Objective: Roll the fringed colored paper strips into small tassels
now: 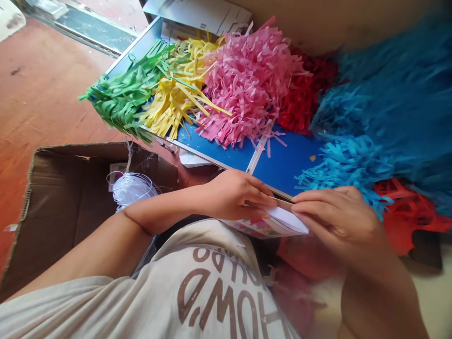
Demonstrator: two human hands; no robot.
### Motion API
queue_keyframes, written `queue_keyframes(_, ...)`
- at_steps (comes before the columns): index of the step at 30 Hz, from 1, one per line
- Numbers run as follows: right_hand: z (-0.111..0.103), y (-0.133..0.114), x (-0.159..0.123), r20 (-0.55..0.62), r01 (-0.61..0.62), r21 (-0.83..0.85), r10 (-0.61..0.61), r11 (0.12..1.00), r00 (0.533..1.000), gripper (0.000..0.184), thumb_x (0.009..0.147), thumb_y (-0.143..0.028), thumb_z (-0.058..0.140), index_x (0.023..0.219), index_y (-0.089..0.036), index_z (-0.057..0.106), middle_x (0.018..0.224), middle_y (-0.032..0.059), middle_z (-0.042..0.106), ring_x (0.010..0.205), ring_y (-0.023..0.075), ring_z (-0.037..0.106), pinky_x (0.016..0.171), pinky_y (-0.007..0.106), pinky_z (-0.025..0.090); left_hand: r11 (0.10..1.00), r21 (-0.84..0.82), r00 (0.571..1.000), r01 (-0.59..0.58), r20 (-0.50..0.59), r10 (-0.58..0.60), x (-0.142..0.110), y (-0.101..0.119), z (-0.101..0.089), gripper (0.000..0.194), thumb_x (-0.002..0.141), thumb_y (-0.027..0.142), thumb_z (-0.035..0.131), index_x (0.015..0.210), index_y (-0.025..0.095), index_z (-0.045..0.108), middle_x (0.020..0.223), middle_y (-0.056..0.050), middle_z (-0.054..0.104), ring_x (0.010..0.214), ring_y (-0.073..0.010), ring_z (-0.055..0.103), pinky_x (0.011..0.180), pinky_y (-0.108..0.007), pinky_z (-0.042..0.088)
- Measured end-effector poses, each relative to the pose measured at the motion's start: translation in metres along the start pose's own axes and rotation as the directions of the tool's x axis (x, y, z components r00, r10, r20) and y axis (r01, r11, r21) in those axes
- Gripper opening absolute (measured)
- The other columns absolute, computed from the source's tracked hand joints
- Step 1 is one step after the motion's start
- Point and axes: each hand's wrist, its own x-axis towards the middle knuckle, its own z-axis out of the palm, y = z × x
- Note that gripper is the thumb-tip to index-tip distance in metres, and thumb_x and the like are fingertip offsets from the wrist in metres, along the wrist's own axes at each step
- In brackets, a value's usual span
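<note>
While gripping: left hand [236,195] and right hand [335,221] narrowly pinch a folded paper packet [282,221].
Blue tray [286,160], far edge: shredded pink paper [247,84].

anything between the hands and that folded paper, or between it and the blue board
Nothing visible blocks either. The left hand and right hand both touch the folded white paper directly. Its far edge sits at the blue board's near rim, with only a thin dark strip there.

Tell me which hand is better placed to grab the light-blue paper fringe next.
Probably the right: the right hand sits against the light-blue paper fringe, while the left hand lies farther off, near the blue board. Both grip a folded paper packet.
</note>
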Motion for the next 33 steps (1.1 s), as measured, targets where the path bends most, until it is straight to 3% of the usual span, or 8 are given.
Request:
queue_keyframes(6,0.003,0.003,-0.009,-0.011,-0.105,0.123,0.108,0.987,0.994,0.008,0.094,-0.023,0.060,0.088,-0.025,0.066,0.097,0.0010,0.072,0.091,0.0184,0.067,0.084,0.035,0.045,1.000,-0.017,1.000,0.014,-0.015,-0.014,0.000,-0.002,0.004,0.021,0.088,0.026,0.069,0.106,0.019,0.078,0.107,-0.008,0.077,0.096,-0.0171,0.074,0.083,-0.019,0.056)
queue_keyframes(9,0.006,0.002,-0.012,-0.077,-0.156,0.143,0.168,0.977,0.983,0.007,0.093,-0.025,0.062,0.098,-0.025,0.067,0.101,0.0024,0.071,0.096,0.0203,0.066,0.085,0.036,0.048,1.000,-0.020,1.000,0.007,-0.007,-0.007,0.001,-0.002,0.004,0.021,0.088,0.025,0.069,0.106,0.020,0.078,0.108,-0.008,0.077,0.097,-0.0171,0.074,0.084,-0.019,0.056)
queue_keyframes(11,0.007,0.002,-0.012,-0.108,-0.149,0.083,0.157,0.985,0.982,0.014,0.092,-0.027,0.065,0.105,-0.027,0.069,0.104,0.0025,0.071,0.097,0.0212,0.066,0.085,0.037,0.047,1.000,-0.018,1.000,0.006,-0.002,-0.006,0.002,-0.001,0.005,0.020,0.088,0.025,0.069,0.106,0.020,0.078,0.108,-0.008,0.077,0.097,-0.0169,0.074,0.084,-0.019,0.056)
queue_keyframes(14,0.008,0.004,-0.011,-0.093,-0.063,-0.004,0.062,0.998,0.994,0.010,0.091,-0.026,0.066,0.099,-0.029,0.071,0.100,0.0003,0.073,0.092,0.0199,0.067,0.086,0.038,0.042,1.000,-0.011,1.000,0.015,-0.007,-0.015,0.003,0.001,0.006,0.020,0.088,0.025,0.069,0.106,0.020,0.078,0.109,-0.008,0.077,0.098,-0.0168,0.074,0.084,-0.019,0.056)
queue_keyframes(20,0.012,0.012,-0.016,-0.127,0.016,-0.029,-0.020,0.999,0.992,0.013,0.089,-0.020,0.068,0.097,-0.030,0.071,0.096,-0.0027,0.076,0.093,0.0193,0.068,0.087,0.038,0.039,1.000,-0.020,1.000,0.018,-0.015,-0.018,0.003,0.000,0.009,0.023,0.086,0.027,0.072,0.106,0.018,0.077,0.111,-0.009,0.076,0.099,-0.0176,0.074,0.085,-0.019,0.056)
queue_keyframes(28,0.016,0.008,-0.015,-0.101,-0.065,0.120,0.077,0.991,0.992,0.004,0.090,-0.021,0.065,0.088,-0.024,0.068,0.096,0.0021,0.072,0.094,0.0215,0.065,0.085,0.039,0.041,0.997,0.032,0.995,0.076,0.064,-0.078,0.006,0.003,0.006,0.032,0.086,0.027,0.070,0.117,0.020,0.073,0.121,-0.009,0.073,0.109,-0.0197,0.070,0.092,-0.023,0.054)
queue_keyframes(31,0.018,0.008,-0.021,-0.238,-0.184,0.343,0.274,0.921,0.932,0.009,0.088,-0.019,0.066,0.080,-0.023,0.066,0.094,0.0027,0.069,0.092,0.0207,0.064,0.083,0.037,0.045,0.996,0.052,0.996,0.076,0.034,-0.078,0.005,0.002,0.005,0.032,0.087,0.028,0.070,0.117,0.018,0.073,0.119,-0.010,0.073,0.107,-0.0197,0.071,0.092,-0.023,0.055)
queue_keyframes(33,0.022,0.012,-0.025,-0.435,-0.161,0.523,0.424,0.837,0.794,0.005,0.086,-0.020,0.068,0.082,-0.023,0.069,0.101,0.0041,0.068,0.095,0.0211,0.064,0.084,0.037,0.048,0.997,0.052,0.999,0.053,0.001,-0.053,0.003,0.001,0.005,0.031,0.087,0.030,0.070,0.115,0.018,0.074,0.117,-0.010,0.074,0.105,-0.0192,0.072,0.091,-0.022,0.055)
